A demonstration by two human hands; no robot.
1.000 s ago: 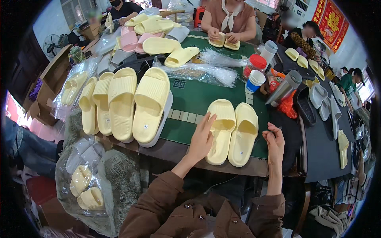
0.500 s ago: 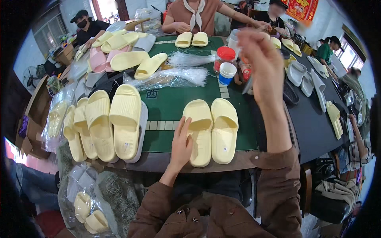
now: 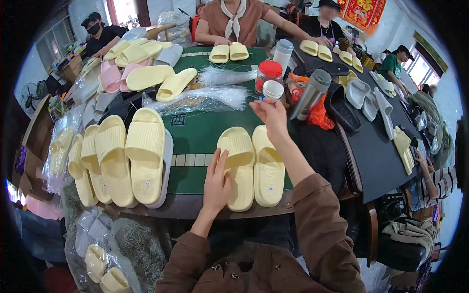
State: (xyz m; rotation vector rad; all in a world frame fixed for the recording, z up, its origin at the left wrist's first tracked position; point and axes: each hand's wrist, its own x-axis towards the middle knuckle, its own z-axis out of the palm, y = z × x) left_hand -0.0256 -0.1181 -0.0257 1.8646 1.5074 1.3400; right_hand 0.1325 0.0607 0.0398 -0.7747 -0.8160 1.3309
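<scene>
A pair of pale yellow slide slippers lies side by side at the front of the green table: a left slipper [image 3: 238, 168] and a right slipper [image 3: 268, 171]. My left hand [image 3: 215, 184] rests against the outer edge of the left slipper, fingers stretched out. Above the right slipper, my right hand [image 3: 270, 116] is raised with loosely bent fingers, and nothing shows between them. Its fingertips are close to the end of a bundle of clear plastic strands [image 3: 210, 99] and below a blue and white cup [image 3: 272, 91].
Several yellow slippers [image 3: 146, 156] stand on the left. Behind the cup are a red-lidded jar [image 3: 268, 73], a steel flask [image 3: 312, 93] and a white flask [image 3: 282, 54]. More slippers lie on the dark table [image 3: 386, 151] at right. A person [image 3: 234, 24] sits opposite.
My right hand has come down and left from its raised, blurred position toward the strands and cup. My left hand stays at the left slipper. The whole view has shifted slightly.
</scene>
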